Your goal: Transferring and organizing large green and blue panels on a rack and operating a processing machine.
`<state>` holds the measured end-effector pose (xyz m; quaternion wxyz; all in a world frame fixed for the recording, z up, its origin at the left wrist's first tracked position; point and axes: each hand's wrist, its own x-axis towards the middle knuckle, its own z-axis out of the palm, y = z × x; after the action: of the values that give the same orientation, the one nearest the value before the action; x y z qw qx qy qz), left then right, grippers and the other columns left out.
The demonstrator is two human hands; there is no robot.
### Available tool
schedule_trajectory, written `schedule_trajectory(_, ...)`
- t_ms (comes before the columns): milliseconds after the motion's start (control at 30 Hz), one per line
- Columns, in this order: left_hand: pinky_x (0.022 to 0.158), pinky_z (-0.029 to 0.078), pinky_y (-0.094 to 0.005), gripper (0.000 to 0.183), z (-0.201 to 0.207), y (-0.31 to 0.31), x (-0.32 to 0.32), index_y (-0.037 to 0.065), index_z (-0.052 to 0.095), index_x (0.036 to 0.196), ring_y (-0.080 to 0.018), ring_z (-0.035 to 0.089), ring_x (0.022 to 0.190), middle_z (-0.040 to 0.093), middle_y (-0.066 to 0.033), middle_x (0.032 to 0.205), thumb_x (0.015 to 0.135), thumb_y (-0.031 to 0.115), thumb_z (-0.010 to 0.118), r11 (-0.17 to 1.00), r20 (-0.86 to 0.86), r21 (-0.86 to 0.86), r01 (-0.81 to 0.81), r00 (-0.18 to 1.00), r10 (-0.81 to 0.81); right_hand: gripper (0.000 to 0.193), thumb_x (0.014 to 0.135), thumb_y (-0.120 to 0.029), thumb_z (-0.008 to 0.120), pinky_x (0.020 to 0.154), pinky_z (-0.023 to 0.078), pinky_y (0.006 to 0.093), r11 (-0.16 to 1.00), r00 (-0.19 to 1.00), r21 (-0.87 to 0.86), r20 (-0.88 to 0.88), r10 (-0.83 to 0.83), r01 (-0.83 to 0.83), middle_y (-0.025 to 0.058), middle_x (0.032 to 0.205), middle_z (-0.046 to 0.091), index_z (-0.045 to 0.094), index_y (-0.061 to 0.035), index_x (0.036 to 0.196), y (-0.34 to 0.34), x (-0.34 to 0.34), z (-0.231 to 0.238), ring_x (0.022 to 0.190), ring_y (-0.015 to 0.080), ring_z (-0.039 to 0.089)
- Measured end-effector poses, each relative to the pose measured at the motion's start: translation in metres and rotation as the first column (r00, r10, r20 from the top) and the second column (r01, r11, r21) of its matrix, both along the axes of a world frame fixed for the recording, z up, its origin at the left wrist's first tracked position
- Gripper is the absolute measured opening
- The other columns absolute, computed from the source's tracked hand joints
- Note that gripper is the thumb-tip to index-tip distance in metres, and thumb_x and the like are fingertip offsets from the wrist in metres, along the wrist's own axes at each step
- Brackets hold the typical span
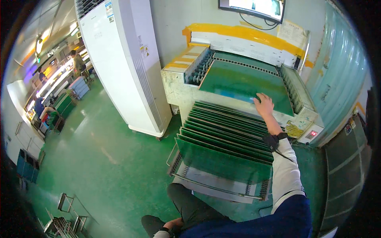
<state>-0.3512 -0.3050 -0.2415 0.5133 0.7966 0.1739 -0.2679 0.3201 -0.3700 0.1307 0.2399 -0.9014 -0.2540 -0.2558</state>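
My right hand [264, 106] reaches forward to the near edge of a large green panel [246, 81] lying flat on a roller conveyor machine [174, 85]. Its fingers look apart and rest at or just over that edge; whether they press on it I cannot tell. Below my right forearm stands a rack [222, 191] with several green panels [226, 158] upright in a row. Low in the view, my left hand [173, 225] lies by my bent leg, its fingers mostly hidden. Beyond the large panel, another green panel [246, 59] lies deeper in the machine.
A tall white air-conditioner cabinet [119, 59] stands left of the machine. Above hangs a screen [254, 8] on the wall. Translucent plastic curtains [337, 71] and a dark framed panel [345, 174] are at right. Metal frames [63, 222] sit lower left. Other people work far left.
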Motion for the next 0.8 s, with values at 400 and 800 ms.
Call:
schedule_trajectory(400,0.081,0.048,-0.0387,0.036,0.005,0.001,0.005,0.003,0.059,0.112,-0.0265,0.060,0.100,0.062,-0.0158,0.112,0.083,0.022,0.051,1.000,-0.038,-0.030,-0.011,0.999,0.010,0.046,0.084,-0.047,0.054,0.105,0.026,0.0522,0.992,0.996,-0.124,-0.090,0.024,-0.035,0.0074,0.137,0.046,0.057,-0.0234,0.124,0.014,0.017,0.000,0.128,0.0311,0.038)
schedule_trajectory(800,0.083,0.047,-0.0385,0.037,0.008,0.001,0.003,0.003,0.058,0.114,-0.0262,0.060,0.101,0.061,-0.0154,0.113,0.083,0.023,0.051,0.999,-0.047,-0.029,-0.020,0.999,0.018,0.047,0.083,-0.046,0.056,0.103,0.028,0.0527,0.993,0.995,-0.099,-0.091,0.049,-0.058,0.0061,0.136,0.048,0.058,-0.0220,0.123,0.012,0.015,0.002,0.127,0.0310,0.040)
